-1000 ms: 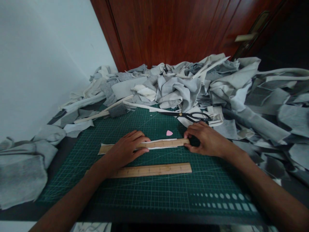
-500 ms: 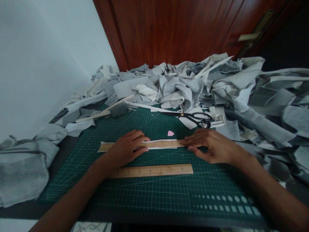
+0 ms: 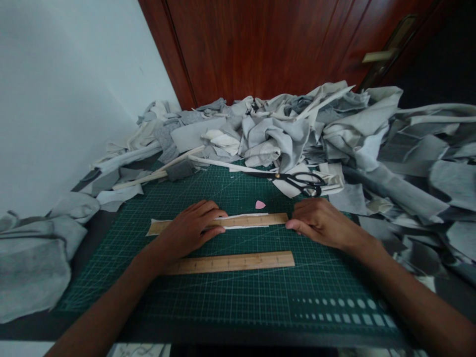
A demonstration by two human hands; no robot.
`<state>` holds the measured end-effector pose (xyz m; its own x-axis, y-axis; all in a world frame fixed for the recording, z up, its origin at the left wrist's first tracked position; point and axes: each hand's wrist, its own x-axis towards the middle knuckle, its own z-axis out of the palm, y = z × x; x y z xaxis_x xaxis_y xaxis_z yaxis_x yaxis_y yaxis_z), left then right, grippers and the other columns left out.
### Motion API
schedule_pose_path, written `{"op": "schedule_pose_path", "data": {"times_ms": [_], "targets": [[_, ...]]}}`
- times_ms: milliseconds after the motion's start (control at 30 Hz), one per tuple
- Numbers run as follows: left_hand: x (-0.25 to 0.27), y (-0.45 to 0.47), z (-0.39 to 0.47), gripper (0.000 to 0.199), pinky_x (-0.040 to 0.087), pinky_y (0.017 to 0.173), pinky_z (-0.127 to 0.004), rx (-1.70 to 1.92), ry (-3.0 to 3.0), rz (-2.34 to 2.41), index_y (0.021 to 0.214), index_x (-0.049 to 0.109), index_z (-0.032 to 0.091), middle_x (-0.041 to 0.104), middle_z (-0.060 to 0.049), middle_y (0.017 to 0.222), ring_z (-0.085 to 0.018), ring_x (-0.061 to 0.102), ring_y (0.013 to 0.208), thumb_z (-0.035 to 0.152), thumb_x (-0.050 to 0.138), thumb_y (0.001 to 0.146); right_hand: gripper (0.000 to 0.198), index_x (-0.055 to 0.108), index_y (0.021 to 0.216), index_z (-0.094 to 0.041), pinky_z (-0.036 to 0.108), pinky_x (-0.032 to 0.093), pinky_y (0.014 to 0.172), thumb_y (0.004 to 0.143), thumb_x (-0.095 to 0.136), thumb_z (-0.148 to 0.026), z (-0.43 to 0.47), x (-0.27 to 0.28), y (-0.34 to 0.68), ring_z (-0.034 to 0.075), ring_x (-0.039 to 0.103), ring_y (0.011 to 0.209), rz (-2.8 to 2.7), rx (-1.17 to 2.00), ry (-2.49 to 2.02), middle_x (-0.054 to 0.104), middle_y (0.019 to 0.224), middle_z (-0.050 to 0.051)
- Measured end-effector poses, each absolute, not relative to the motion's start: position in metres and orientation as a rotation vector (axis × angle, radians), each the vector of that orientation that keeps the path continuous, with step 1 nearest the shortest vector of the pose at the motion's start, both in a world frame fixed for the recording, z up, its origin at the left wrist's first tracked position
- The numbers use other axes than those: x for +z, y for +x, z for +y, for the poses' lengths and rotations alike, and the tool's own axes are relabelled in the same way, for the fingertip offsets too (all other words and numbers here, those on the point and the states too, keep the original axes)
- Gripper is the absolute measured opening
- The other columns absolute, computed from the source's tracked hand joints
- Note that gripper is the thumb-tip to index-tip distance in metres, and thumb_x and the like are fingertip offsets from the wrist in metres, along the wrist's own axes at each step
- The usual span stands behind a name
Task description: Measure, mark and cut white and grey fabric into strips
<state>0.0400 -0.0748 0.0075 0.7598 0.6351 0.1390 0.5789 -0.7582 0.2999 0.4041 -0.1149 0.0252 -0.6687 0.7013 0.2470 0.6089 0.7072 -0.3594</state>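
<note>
A wooden ruler (image 3: 278, 218) lies on a narrow white fabric strip (image 3: 241, 216), whose edges show along both its long sides. My left hand (image 3: 195, 225) is closed over the ruler and strip near their middle, thumb on the near edge and fingers on the far one. At the ruler's right end my right hand (image 3: 318, 221) is closed, its fingers curled and the thumb tip against the ruler's corner. Nearer to me lies a second wooden ruler (image 3: 238, 262), its left end hidden by my left forearm. A pink chalk piece (image 3: 260, 204) rests just beyond the strip.
Everything lies on a green cutting mat (image 3: 230, 302) with a printed grid. Black scissors (image 3: 293, 179) lie beyond my right hand. Grey and white fabric scraps (image 3: 275, 136) are heaped along the back and right; more folded cloth (image 3: 33, 277) is at left. A wooden door (image 3: 260, 44) stands behind.
My right hand's fingers have drawn back off the ruler's end and curled, uncovering that end. My left hand stays on the strip. The whole view has shifted slightly.
</note>
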Motion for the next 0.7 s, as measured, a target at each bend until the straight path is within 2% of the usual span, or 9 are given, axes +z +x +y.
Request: {"op": "schedule_pose_path", "data": {"times_ms": [67,133,200,267,433,500,600,700], "targets": [[0.007,0.041,-0.074,0.021,0.049,0.098,-0.037,0.353,2.724,0.939,0.125,0.064,0.024,0.064,-0.004,0.119,-0.022,0.062,0.109,0.034,0.058,0.107,0.052,0.066,0.069,-0.019,0.031,0.045,0.069,0.112,0.044,-0.038,-0.113,0.023,0.402,0.017,0.063,0.070,-2.510,0.338,-1.011,0.069,0.071,0.004],[0.007,0.041,-0.075,0.020,0.048,0.099,-0.037,0.352,2.723,0.934,0.125,0.064,0.024,0.064,-0.004,0.118,-0.022,0.062,0.109,0.033,0.057,0.108,0.033,0.073,0.097,-0.020,0.035,0.051,0.087,0.111,0.044,-0.028,-0.112,0.022,0.402,0.021,0.069,0.095,-2.447,0.314,-1.012,0.077,0.101,0.008],[0.008,0.041,-0.075,0.020,0.048,0.098,-0.037,0.338,2.712,0.945,0.125,0.063,0.024,0.064,-0.004,0.118,-0.022,0.062,0.110,0.033,0.058,0.108,0.027,0.066,0.125,-0.020,0.041,0.049,0.104,0.109,0.044,-0.022,-0.112,0.022,0.402,0.024,0.065,0.121,-2.394,0.280,-1.028,0.070,0.131,0.011],[0.008,0.041,-0.076,0.020,0.048,0.098,-0.037,0.322,2.701,0.956,0.125,0.063,0.024,0.064,-0.004,0.119,-0.022,0.061,0.110,0.033,0.058,0.107,0.030,0.059,0.135,-0.021,0.045,0.047,0.110,0.106,0.049,-0.024,-0.112,0.020,0.401,0.027,0.060,0.132,-2.401,0.272,-1.052,0.064,0.141,0.013],[0.009,0.041,-0.075,0.021,0.048,0.098,-0.037,0.306,2.705,0.964,0.125,0.064,0.024,0.064,-0.005,0.119,-0.023,0.061,0.110,0.033,0.057,0.107,0.046,0.058,0.140,-0.022,0.049,0.049,0.105,0.099,0.068,-0.041,-0.112,0.008,0.394,0.032,0.062,0.125,-2.490,0.264,-1.114,0.067,0.133,0.014],[0.009,0.040,-0.075,0.020,0.049,0.097,-0.037,0.309,2.708,0.970,0.124,0.065,0.024,0.065,-0.005,0.118,-0.023,0.062,0.109,0.033,0.057,0.107,0.040,0.063,0.136,-0.022,0.047,0.050,0.101,0.100,0.068,-0.040,-0.111,0.003,0.391,0.030,0.064,0.118,-2.512,0.272,-1.137,0.069,0.126,0.013],[0.009,0.040,-0.074,0.021,0.050,0.097,-0.038,0.312,2.701,0.973,0.123,0.065,0.025,0.065,-0.005,0.117,-0.023,0.062,0.108,0.034,0.057,0.107,0.022,0.070,0.120,-0.022,0.044,0.049,0.096,0.103,0.064,-0.035,-0.109,0.002,0.388,0.026,0.066,0.107,-2.532,0.317,-1.149,0.071,0.114,0.010],[0.009,0.039,-0.073,0.022,0.050,0.098,-0.038,0.314,2.688,0.957,0.124,0.065,0.025,0.065,-0.005,0.118,-0.023,0.062,0.110,0.035,0.056,0.107,0.015,0.070,0.111,-0.022,0.042,0.047,0.094,0.102,0.063,-0.032,-0.110,0.007,0.387,0.025,0.065,0.104,-2.536,0.336,-1.166,0.071,0.109,0.008]]}}
